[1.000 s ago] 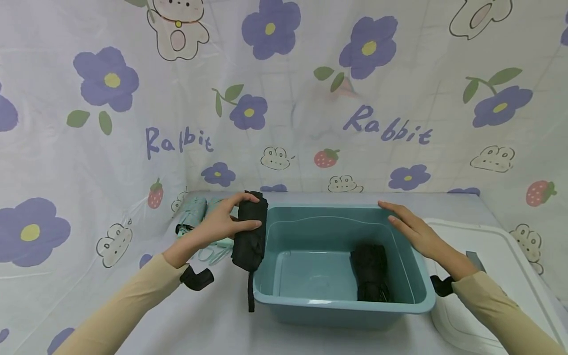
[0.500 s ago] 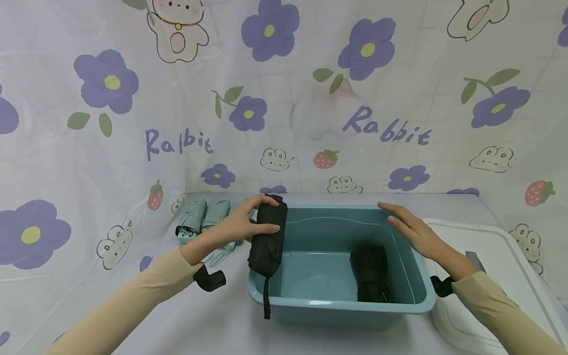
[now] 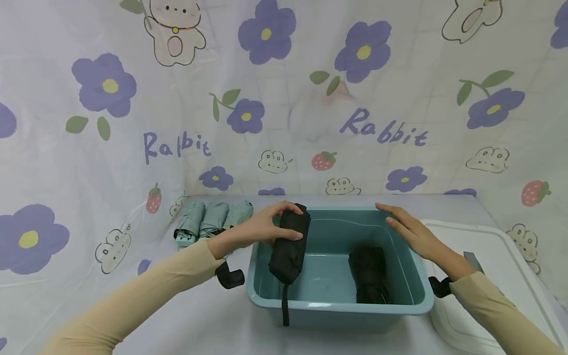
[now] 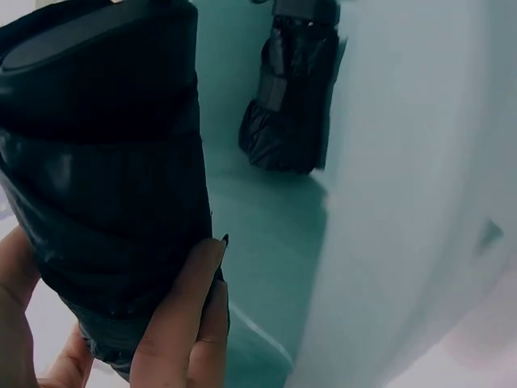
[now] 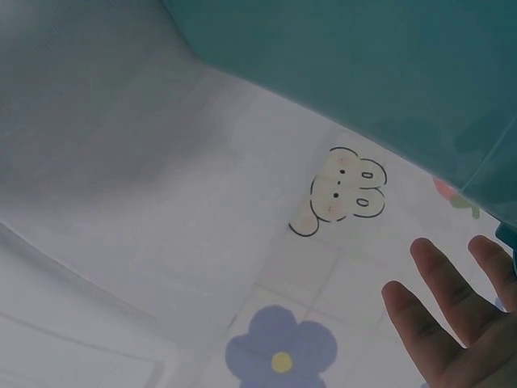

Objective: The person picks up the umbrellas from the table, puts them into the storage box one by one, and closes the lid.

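Note:
My left hand (image 3: 259, 227) grips a folded black umbrella (image 3: 288, 254) over the left part of a blue-green plastic bin (image 3: 341, 315). The umbrella is tilted, and its strap (image 3: 285, 305) dangles across the bin's front rim. In the left wrist view, my fingers (image 4: 171, 327) wrap around the umbrella's cloth (image 4: 105, 194). A second folded black umbrella (image 3: 370, 276) lies inside the bin at the right. My right hand (image 3: 410, 229) rests by the bin's back right corner, fingers extended; the right wrist view shows these fingers (image 5: 444, 283) spread beside the bin's outer wall (image 5: 355, 65).
Three pale green folded umbrellas (image 3: 215, 217) lie side by side on the table left of the bin. A white lid (image 3: 488, 286) with a grey latch (image 3: 474, 261) lies on the right, partly beneath my right arm. A patterned curtain (image 3: 284, 113) hangs behind the table.
My left hand has carried the black umbrella rightward from outside the bin's left rim to over its inside. The pale green umbrellas have come into fuller view. My right hand stays in place.

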A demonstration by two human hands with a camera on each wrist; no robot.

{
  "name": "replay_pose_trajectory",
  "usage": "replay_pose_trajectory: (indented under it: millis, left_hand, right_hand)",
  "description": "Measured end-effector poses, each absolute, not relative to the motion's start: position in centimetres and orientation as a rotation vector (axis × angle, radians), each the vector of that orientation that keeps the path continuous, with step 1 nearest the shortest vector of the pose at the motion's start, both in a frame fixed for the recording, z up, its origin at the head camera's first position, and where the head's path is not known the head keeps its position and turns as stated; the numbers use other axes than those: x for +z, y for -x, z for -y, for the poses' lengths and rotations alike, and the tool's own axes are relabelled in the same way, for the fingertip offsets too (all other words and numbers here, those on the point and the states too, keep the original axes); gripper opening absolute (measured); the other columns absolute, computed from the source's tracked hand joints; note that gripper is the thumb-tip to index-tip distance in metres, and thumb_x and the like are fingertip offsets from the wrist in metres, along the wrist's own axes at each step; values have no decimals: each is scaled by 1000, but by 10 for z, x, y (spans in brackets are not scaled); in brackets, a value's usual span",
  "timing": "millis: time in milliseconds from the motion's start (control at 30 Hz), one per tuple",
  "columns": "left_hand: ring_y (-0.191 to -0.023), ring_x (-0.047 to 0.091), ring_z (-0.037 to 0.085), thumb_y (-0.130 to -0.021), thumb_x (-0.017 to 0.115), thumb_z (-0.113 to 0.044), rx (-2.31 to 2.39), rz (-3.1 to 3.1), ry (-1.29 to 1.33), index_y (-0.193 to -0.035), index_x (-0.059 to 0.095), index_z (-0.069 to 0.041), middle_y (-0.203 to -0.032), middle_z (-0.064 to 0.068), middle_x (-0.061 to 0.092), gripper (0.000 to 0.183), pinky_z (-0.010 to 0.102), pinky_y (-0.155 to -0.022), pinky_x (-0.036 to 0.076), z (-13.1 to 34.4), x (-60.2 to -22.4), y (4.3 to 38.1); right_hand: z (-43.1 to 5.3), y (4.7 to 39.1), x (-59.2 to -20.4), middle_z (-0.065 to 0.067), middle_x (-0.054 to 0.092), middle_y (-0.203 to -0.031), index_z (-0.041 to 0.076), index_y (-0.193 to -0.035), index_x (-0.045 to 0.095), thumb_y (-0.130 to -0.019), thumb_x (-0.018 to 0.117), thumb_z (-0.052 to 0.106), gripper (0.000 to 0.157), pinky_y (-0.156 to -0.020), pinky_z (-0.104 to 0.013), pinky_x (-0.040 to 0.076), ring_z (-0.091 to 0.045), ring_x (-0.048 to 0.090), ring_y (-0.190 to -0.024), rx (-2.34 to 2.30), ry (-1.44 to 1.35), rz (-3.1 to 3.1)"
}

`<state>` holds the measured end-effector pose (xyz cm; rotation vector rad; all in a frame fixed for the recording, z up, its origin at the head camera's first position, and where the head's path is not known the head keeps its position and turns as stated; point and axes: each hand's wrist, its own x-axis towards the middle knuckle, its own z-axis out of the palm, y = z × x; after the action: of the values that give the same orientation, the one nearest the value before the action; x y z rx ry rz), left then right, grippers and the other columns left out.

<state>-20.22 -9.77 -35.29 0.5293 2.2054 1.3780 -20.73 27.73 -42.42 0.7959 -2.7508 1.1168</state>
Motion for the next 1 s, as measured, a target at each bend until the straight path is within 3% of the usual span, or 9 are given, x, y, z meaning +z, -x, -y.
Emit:
replay_pose_trajectory:
  millis: [333,1000]
  left_hand:
    - [-94,55,27,-79,74,-24,1285,-2223,-582,-121,52,-25,-119,12,44,48,38,-59,55,70,-365,205]
    - [-91,54,24,-84,68,-18,1202,-2162,-578,-125,45,-16,-125,16,35,48,36,-61,56,28,-379,205]
  right_hand:
    - [-277,208,-423,-20,30,-146,12,-145,30,-102,34,19,44,-93,-71,26,-47,32,-128,1122,-793,2752]
    - [-277,207,-423,-20,30,-146,11,-145,29,-102,33,22,45,-93,-71,26,-46,32,-129,1125,-780,2763]
